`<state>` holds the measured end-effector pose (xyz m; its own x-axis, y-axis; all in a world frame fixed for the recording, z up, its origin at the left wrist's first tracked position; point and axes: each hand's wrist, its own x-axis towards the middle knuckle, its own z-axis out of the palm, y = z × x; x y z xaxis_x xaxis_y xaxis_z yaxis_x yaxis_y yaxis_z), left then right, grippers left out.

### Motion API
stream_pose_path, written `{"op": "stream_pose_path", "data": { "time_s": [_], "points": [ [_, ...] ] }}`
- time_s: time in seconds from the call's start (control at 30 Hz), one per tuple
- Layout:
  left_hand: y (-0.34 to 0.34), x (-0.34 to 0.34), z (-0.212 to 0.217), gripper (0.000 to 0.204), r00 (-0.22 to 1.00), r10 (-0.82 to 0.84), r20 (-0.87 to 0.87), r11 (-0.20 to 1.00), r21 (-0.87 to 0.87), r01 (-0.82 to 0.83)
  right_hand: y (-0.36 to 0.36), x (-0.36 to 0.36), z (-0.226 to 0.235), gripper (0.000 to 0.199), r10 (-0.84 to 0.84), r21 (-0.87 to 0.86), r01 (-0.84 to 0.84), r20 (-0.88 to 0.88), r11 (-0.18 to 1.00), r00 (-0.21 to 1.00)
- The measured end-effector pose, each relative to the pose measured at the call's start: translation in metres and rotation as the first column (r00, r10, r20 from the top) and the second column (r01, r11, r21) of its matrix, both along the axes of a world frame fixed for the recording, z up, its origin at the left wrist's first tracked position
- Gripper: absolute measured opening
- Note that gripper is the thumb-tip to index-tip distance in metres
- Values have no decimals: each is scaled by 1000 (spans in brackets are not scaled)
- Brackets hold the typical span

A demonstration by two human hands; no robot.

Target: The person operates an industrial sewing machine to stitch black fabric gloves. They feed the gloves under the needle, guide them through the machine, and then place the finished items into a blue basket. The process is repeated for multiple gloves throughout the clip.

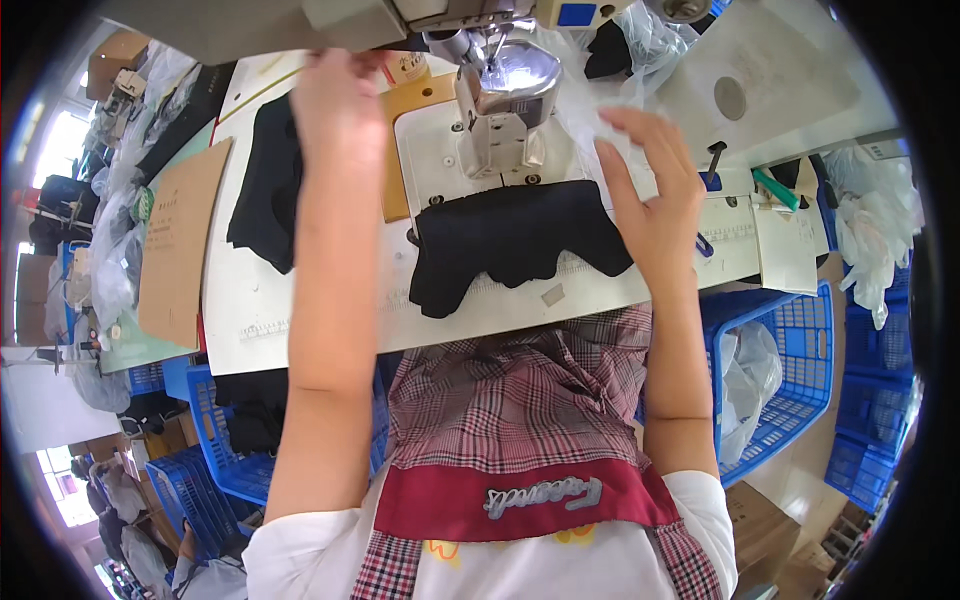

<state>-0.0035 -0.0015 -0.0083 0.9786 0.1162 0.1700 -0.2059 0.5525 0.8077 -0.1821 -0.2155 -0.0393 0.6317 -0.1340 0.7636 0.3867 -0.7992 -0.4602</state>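
Observation:
A black fabric piece (515, 235) with a wavy near edge lies across the white sewing table (560, 300), in front of the machine's raised metal post (505, 110). My right hand (655, 185) hovers just right of this fabric, fingers apart and holding nothing. On the far left my left hand (340, 100) is raised near the machine head, smeared by motion, so its fingers cannot be made out. Beside it stands a small container with a yellowish label (405, 68). More black fabric (268, 185) lies on the table left of my left forearm.
The sewing machine head (290, 25) hangs over the far side, its light on the needle area. A green-handled tool (776, 190) lies at the right. Blue baskets (775, 400) flank the table below its edge. A cardboard sheet (180, 245) leans at the left.

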Motion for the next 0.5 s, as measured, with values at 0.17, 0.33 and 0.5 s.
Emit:
{"op": "stream_pose_path", "data": {
  "time_s": [0.17,0.33,0.5],
  "points": [
    [110,14,33,48,973,231,24,842,496,-212,-6,-25,-39,44,-108,-209,40,-325,977,939],
    [190,14,17,46,988,133,84,-120,990,-68,-3,-23,-53,54,-188,-317,59,-395,947,899],
    [223,30,-50,38,867,89,490,-133,869,-477,4,-19,-41,39,-157,-317,45,-340,947,927]
  ]
}}
